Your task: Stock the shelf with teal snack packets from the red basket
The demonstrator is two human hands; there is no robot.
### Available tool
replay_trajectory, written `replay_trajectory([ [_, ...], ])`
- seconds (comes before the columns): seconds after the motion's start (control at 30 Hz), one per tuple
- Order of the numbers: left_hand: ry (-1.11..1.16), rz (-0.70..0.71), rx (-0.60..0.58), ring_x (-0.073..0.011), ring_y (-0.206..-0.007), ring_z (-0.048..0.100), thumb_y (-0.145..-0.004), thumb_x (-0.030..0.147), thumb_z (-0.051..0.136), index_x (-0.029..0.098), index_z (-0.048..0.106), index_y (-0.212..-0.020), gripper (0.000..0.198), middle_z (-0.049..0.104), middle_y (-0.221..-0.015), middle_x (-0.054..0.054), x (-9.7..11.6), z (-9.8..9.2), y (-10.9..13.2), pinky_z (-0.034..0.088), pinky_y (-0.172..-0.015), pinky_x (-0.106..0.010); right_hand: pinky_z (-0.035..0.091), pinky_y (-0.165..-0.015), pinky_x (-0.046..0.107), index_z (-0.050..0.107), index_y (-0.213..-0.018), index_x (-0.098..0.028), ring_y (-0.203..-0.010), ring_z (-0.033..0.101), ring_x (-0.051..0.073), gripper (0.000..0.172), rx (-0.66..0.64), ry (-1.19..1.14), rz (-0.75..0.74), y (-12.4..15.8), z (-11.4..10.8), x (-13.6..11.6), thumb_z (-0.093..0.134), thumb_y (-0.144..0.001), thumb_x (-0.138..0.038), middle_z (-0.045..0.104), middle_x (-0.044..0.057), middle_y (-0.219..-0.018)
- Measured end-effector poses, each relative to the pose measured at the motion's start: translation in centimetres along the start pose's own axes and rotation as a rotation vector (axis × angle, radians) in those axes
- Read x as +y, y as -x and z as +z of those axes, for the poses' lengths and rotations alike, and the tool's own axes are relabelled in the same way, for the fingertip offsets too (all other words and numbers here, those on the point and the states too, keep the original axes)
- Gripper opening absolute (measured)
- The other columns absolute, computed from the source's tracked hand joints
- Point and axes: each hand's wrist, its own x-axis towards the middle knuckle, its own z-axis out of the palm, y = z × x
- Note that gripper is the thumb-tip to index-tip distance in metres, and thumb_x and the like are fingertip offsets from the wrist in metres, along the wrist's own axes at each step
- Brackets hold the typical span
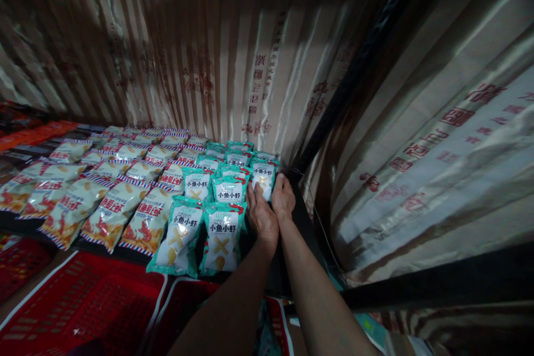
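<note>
A teal-and-white snack bag (263, 169) stands tilted at the right end of the front-to-back rows on a dark shelf (273, 272). My left hand (262, 214) presses its left and lower side, fingers extended along the front. Against its right side lies my right hand (283, 198), fingers curved, so the bag is gripped between both hands. Just left of my hands stand matching teal bags, among them a front one (221, 238) and its neighbour (179, 235). The back of the held bag is hidden.
Rows of cream snack bags (110, 211) with striped edges fill the shelf farther left, then orange packs (37, 134). Red baskets (87, 300) sit below the front edge. A dark metal post (354, 78) rises at right, before printed curtains (225, 50).
</note>
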Motion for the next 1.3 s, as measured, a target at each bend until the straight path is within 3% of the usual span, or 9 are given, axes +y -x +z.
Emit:
replay_trajectory([
  [0.2,0.033,-0.006,0.0,-0.0232,-0.134,0.035,-0.088,0.009,0.035,0.011,0.048,-0.13,0.043,0.041,-0.142,-0.015,0.0,-0.1,0.1,0.029,-0.112,-0.037,0.034,-0.1,0.038,0.062,-0.116,-0.014,-0.115,0.054,0.026,0.065,-0.002,-0.019,-0.038,0.7,-0.4,0.5,0.012,-0.092,-0.049,0.061,0.014,-0.122],
  [0.53,0.045,-0.014,-0.011,-0.0247,-0.134,0.035,-0.089,0.01,0.034,0.013,0.05,-0.128,0.042,0.043,-0.142,-0.012,0.1,0.0,0.1,0.033,-0.111,-0.039,0.038,-0.095,0.036,0.065,-0.11,-0.012,-0.105,0.059,0.025,0.076,-0.043,0.029,-0.088,0.2,-0.1,1.0,0.003,-0.091,-0.052,0.067,0.015,-0.108],
  [0.77,0.036,0.016,0.02,-0.0239,-0.134,0.035,-0.088,0.012,0.037,0.015,0.051,-0.127,0.041,0.043,-0.141,-0.013,-0.1,0.2,0.2,0.031,-0.111,-0.042,0.04,-0.093,0.034,0.067,-0.098,-0.016,-0.102,0.059,0.024,0.066,-0.031,0.052,-0.143,-0.1,0.2,1.2,0.011,-0.092,-0.049,0.068,0.013,-0.103],
  [1.03,-0.048,0.033,0.029,-0.0254,-0.131,0.039,-0.089,0.022,0.045,0.014,0.05,-0.128,0.04,0.045,-0.139,-0.016,-0.2,0.4,0.0,0.034,-0.107,-0.042,0.038,-0.097,0.033,0.065,-0.108,-0.013,-0.109,0.056,0.023,0.057,-0.076,0.054,-0.197,0.0,0.5,1.1,0.021,-0.091,-0.046,0.065,0.013,-0.115],
  [1.3,-0.034,0.031,0.056,-0.0216,-0.132,0.039,-0.088,0.013,0.043,0.018,0.05,-0.129,0.042,0.045,-0.14,-0.013,-0.6,0.8,0.0,0.031,-0.11,-0.039,0.033,-0.101,0.037,0.057,-0.122,-0.014,-0.115,0.05,0.025,0.059,-0.005,0.103,-0.205,0.4,0.5,1.4,0.026,-0.09,-0.052,0.062,0.013,-0.12],
])
